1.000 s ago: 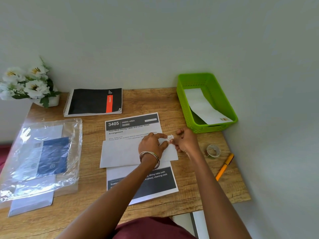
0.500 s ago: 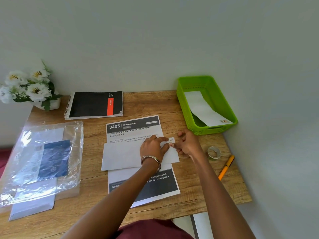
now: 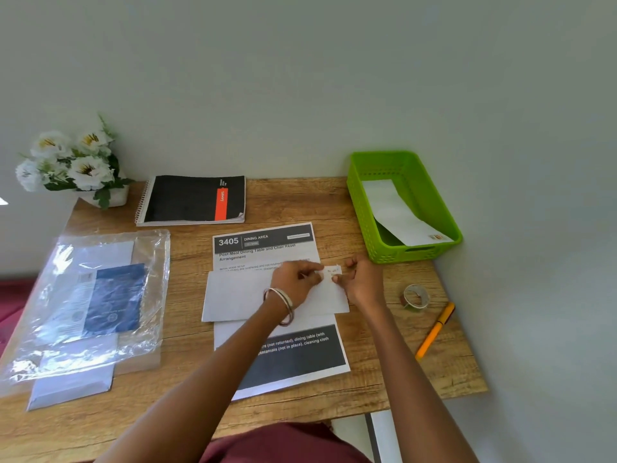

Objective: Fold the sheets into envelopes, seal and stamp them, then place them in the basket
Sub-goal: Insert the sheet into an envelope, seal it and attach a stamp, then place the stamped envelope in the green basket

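A white envelope (image 3: 233,295) lies flat on a printed sheet (image 3: 267,248) in the middle of the table. A small white stamp (image 3: 333,271) sits at the envelope's upper right corner. My left hand (image 3: 295,282), with bangles on the wrist, pinches the stamp's left edge and rests on the envelope. From the right, my right hand (image 3: 362,282) touches the stamp's lower right edge with curled fingers. The green basket (image 3: 362,208) stands at the back right with one stamped envelope (image 3: 390,212) inside.
A tape roll (image 3: 415,297) and an orange pen (image 3: 434,332) lie right of my hands near the wall. A plastic bag of envelopes (image 3: 90,302) covers the left side. A black notebook (image 3: 187,198) and a flower pot (image 3: 73,165) stand at the back.
Both hands stay at the envelope's upper right corner with the stamp between them. They have barely moved. The view has shifted slightly.
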